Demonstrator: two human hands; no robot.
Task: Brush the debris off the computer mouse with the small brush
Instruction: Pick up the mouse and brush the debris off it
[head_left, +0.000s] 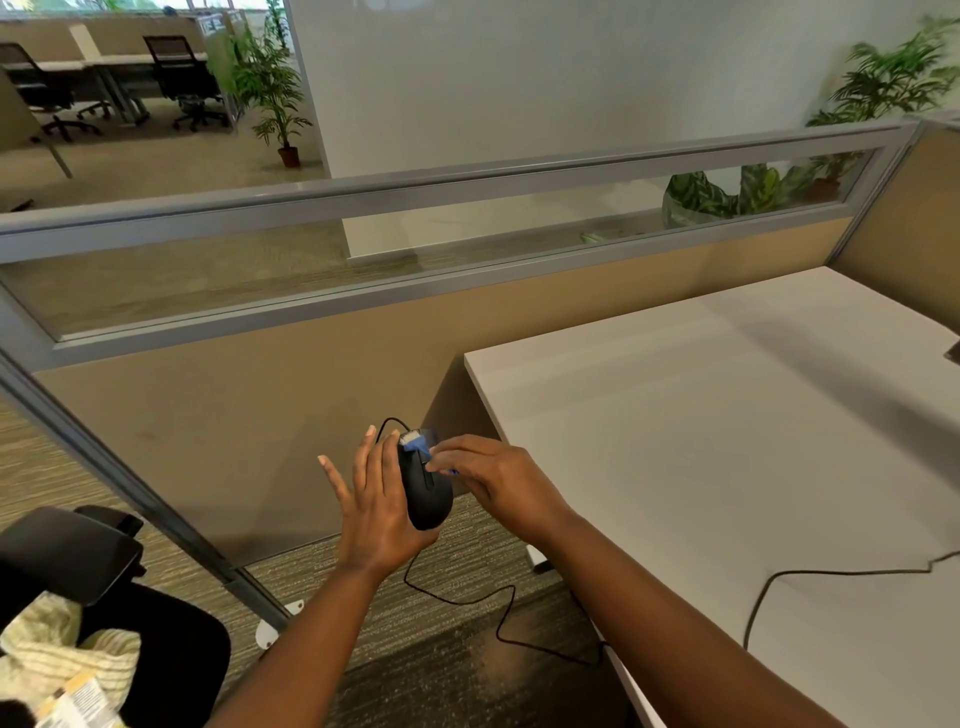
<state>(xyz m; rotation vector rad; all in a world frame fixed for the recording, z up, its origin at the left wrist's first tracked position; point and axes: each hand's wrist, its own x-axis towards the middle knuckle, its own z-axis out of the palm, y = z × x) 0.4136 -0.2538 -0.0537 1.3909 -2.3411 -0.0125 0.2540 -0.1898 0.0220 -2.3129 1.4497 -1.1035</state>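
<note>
Office cubicle, tan partition (311, 374) ahead, white desk (727, 415) off to the right, and both hands working out over the carpet (467, 613) beside the desk's edge. Left hand (376, 512) cradles the black computer mouse (427, 493) from the side, palm against it, fingers stretched up and fanned apart. Right hand (491, 475) pinches the small brush (415, 446), blue-handled, its pale bristles touching the mouse's front end near the buttons. Cable (498, 618) loops down from the mouse and trails up onto the desk.
</note>
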